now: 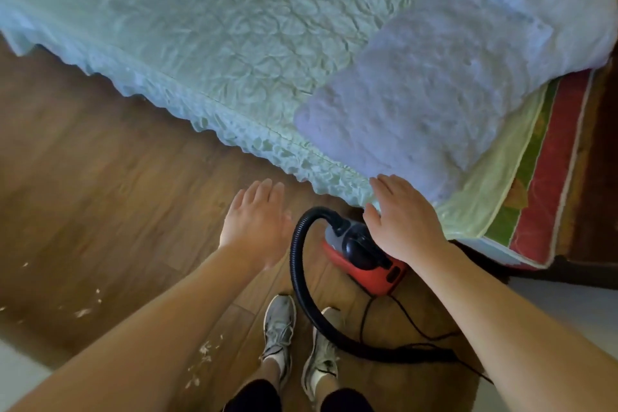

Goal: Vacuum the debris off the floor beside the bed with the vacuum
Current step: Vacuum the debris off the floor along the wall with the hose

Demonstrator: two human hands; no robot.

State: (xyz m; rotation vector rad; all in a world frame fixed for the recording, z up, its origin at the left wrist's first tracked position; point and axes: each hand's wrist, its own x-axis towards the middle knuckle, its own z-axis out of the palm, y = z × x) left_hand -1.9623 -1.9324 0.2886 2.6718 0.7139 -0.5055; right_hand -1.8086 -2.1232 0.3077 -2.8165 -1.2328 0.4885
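Evidently nothing is gripped yet: the left hand (255, 221) and right hand (403, 219) both hover flat and open-fingered, empty, reaching down, likely toward the red canister vacuum (366, 256). It sits on the wood floor (100, 177) at the bed's (234, 60) corner, its black hose (302, 281) looping toward 6 o'clock past the sneakers (279, 321). White debris (204, 351) lies scattered at 8 o'clock, untouched.

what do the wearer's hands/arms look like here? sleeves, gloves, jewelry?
Both arms are bare from the bottom frame edge to the wrist: no sleeves in view. The left hand and right hand wear no gloves, and no rings, watch or bands show on the sides facing the camera. Lower down, the person wears dark legwear, white socks and grey-white sneakers.
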